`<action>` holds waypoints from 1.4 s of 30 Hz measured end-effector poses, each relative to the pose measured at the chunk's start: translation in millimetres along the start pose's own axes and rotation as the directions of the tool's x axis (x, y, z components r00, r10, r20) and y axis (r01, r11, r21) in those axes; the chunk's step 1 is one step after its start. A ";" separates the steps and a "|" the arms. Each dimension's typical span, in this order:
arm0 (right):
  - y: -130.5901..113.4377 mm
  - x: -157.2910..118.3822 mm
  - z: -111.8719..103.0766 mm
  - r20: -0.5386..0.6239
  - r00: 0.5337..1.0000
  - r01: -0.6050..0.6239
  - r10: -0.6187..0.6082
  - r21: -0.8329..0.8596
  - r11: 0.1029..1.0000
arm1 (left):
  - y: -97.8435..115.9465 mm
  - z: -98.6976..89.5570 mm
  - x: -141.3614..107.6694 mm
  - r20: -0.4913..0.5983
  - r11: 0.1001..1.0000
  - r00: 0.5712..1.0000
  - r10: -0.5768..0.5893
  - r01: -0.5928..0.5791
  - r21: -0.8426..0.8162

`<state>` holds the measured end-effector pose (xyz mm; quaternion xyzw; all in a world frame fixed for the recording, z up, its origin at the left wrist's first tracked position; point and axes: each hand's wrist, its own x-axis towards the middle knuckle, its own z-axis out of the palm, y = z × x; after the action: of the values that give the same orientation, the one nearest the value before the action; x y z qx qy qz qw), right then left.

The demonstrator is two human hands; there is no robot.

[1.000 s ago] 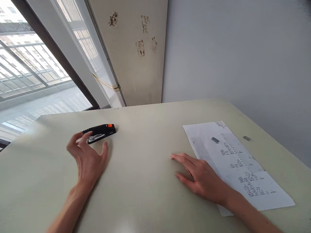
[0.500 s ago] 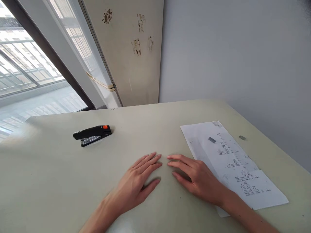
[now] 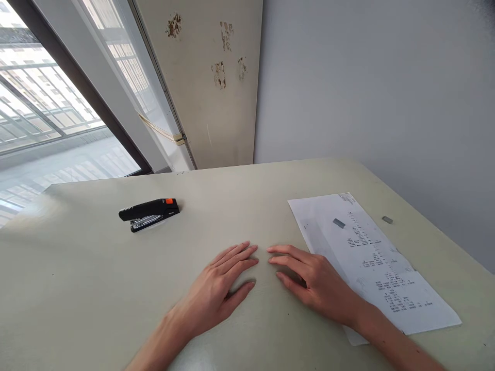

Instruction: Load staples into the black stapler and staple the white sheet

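Observation:
My left hand (image 3: 218,288) lies flat on the pale table (image 3: 96,299), fingers stretched out and nothing in it. Opposite it, my right hand (image 3: 313,281) rests on the table with its fingers apart, also holding nothing. My right wrist and forearm cross the lower left part of the printed paper sheets (image 3: 325,247), hiding some of them. A small grey strip of staples (image 3: 339,223) lies on the paper, and a second staple strip (image 3: 387,219) is on the table right of it. Farther off to the left, a black stapler (image 3: 149,212) with an orange button lies apart from both hands.
The table's back edge meets a beige panel (image 3: 204,118) with peeled marks and a grey wall (image 3: 359,87). At the left is a dark-framed window (image 3: 77,72) with railings beyond it. A pale strap (image 3: 162,132) hangs beside the panel.
Both hands hold the same pose on the table. The whole view has shifted very slightly; stapler, paper and staple strips stay in place.

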<state>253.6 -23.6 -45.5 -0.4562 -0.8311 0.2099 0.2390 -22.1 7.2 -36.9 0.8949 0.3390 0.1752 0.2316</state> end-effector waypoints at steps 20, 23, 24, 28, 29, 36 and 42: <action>0.7 2.8 -0.5 0.000 1.000 -0.007 0.007 -0.006 1.000 | -4.3 1.9 -0.7 -0.016 0.992 0.997 0.076 -0.074 0.102; 1.1 2.3 0.2 -0.006 1.000 -0.001 0.001 -0.008 1.000 | -4.7 2.2 -0.8 -0.015 0.992 0.997 0.070 -0.068 0.104; 1.1 2.1 0.3 -0.007 1.000 0.000 0.000 -0.010 1.000 | -5.0 2.4 -0.8 -0.013 0.992 0.997 0.070 -0.068 0.107; 1.2 1.7 0.5 -0.007 1.000 0.000 0.000 -0.009 1.000 | -5.7 3.1 -0.9 -0.003 0.990 0.997 0.076 -0.075 0.119; 1.3 1.7 0.5 -0.007 1.000 -0.002 0.002 -0.008 1.000 | -5.6 3.1 -0.9 -0.003 0.990 0.997 0.075 -0.074 0.118; 2.0 2.4 0.8 -0.003 1.000 -0.006 0.006 -0.007 1.000 | -5.5 2.9 -1.7 0.011 0.989 0.997 0.071 -0.072 0.126; 1.7 2.1 0.6 0.003 1.000 -0.002 0.002 -0.003 1.000 | -5.3 3.5 -1.4 0.002 0.992 0.998 0.063 -0.063 0.110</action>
<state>253.4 -21.0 -46.6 -0.4571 -0.8312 0.2098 0.2370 -24.2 8.7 -42.9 0.9164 0.3200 0.1639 0.1760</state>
